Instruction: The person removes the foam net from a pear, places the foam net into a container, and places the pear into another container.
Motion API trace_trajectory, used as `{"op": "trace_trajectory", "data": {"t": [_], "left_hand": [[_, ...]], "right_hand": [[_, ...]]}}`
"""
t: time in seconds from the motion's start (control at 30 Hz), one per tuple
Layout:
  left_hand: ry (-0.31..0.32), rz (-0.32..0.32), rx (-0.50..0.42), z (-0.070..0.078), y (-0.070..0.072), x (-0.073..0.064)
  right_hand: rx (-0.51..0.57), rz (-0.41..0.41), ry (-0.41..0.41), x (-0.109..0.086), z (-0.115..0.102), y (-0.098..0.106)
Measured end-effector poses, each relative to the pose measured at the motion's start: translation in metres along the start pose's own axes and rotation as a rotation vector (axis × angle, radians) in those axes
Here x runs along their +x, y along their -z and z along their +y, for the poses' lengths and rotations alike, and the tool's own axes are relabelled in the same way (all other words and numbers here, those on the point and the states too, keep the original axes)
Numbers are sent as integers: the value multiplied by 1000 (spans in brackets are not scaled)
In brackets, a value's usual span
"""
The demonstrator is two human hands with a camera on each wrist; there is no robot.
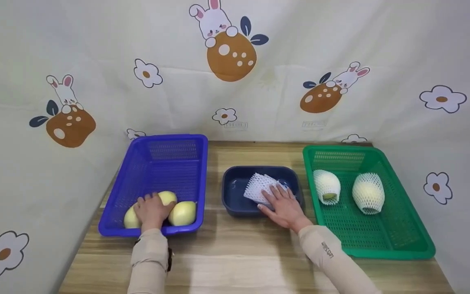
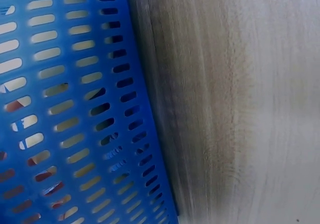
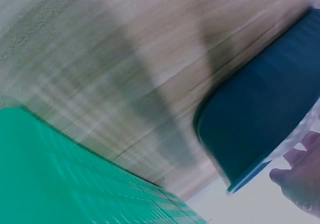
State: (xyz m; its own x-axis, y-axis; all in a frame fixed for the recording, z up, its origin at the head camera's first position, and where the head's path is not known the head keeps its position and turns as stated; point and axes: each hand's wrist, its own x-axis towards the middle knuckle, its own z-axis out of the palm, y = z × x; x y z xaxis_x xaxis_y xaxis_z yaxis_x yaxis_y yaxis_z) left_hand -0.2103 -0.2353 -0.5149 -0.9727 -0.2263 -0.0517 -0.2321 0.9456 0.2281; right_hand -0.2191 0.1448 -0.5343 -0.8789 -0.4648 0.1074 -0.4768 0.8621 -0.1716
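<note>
My left hand reaches into the blue basket, its fingers curled over pale yellow fruit. One yellow fruit shows left of the hand, another yellow fruit just beyond the fingers, and a third yellow fruit by the thumb. The palm hides part of them. In the left wrist view the basket wall covers the hand. My right hand rests with fairly straight, spread fingers on white foam netting inside the dark blue basin. The right wrist view shows those fingers at the basin's far rim.
At the right stands a green basket holding two net-wrapped fruits, one netted fruit near its left wall and another netted fruit further right. All three containers stand on a wooden table. A printed curtain hangs behind.
</note>
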Motion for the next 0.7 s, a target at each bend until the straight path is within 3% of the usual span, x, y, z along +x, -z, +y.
{"op": "trace_trajectory", "data": {"t": [0.27, 0.53, 0.7], "left_hand": [[-8, 17, -35, 9, 7, -2], [-82, 169, -142, 36, 18, -12], [-159, 206, -173, 56, 21, -26]], "right_hand": [[-4, 94, 10, 3, 1, 15], [57, 166, 4, 5, -8, 38], [77, 204, 12, 3, -13, 57]]}}
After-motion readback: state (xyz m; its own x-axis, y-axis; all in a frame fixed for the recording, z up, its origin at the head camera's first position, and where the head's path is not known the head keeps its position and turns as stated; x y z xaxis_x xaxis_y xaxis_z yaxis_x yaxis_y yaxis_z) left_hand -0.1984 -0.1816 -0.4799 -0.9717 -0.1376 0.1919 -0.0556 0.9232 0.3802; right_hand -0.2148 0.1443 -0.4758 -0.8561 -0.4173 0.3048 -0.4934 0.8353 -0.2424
